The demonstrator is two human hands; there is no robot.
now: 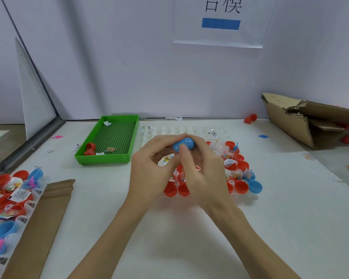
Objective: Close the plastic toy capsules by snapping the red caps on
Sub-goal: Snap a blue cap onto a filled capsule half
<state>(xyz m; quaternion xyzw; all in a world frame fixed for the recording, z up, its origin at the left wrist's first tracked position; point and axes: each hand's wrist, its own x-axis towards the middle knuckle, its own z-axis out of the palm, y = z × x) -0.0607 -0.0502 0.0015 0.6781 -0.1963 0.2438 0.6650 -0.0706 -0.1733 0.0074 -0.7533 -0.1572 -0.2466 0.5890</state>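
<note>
Over the tray (149, 135), my left hand (149, 168) and right hand (201, 170) pinch the blue capsule (183, 144) with curled fingers (183, 150); it looks light, slick, so I'd squeeze both ends.

two hands (157, 168), one green tray (107, 158)

Hands: the left hand (149, 168) and right hand (201, 174) meet above the desk (189, 238), both pinching a blue capsule (183, 144) between their fingertips.
Capsule: its two halves are together, with a seam visible near the top.
Clear tray: a clear tray (179, 130) lies under the hands, holding red cups (241, 187), a blue cup (255, 186) and small packets.
Green tray: a green tray (109, 138) sits left of the hands, with red caps (90, 149) in its near corner.
Left edge: another tray of cups (8, 198) lies beside a cardboard strip (46, 224).
Right: a torn cardboard box (310, 119) lies on its side.
Wall: a paper sign (220, 23) hangs above.
</note>
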